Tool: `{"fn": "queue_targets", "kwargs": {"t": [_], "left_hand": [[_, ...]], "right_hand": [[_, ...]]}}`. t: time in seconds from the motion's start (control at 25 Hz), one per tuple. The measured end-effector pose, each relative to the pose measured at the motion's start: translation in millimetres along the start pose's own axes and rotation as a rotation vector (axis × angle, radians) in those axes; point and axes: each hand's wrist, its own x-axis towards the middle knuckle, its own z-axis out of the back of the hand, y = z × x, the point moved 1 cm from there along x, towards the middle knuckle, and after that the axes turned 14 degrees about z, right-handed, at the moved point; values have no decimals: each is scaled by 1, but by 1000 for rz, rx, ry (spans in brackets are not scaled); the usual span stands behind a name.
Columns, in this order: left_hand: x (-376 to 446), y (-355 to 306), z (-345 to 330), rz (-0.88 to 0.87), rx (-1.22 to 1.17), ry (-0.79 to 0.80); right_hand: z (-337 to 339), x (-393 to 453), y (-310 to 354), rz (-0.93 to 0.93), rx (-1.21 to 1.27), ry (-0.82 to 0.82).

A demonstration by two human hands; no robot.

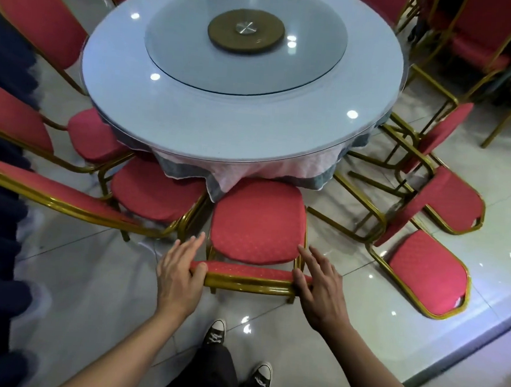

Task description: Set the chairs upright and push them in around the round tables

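both hands (179,274) seemingly press upright chair's (255,223) backrest.

We're in a restaurant banquet hall here: a big round bench (192,122) draped in a cloth (249,174), topped with a glass lazy Susan (247,38) on a turntable hub (246,31). Matching red padded chairs (255,223) with gold metal frames ring it, more chairs (470,42) crowd the far right, and glossy floor tiles (96,288) mirror the ceiling lights.
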Motion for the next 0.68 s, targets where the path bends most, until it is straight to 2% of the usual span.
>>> {"fn": "queue_targets", "kwargs": {"t": [0.24,0.68], "left_hand": [[49,-21,3,20,24,-36],[79,-45,-3,62,51,-63]], "right_hand": [[2,60,-11,30,-5,10],[5,96,-26,38,-7,-74]]}}
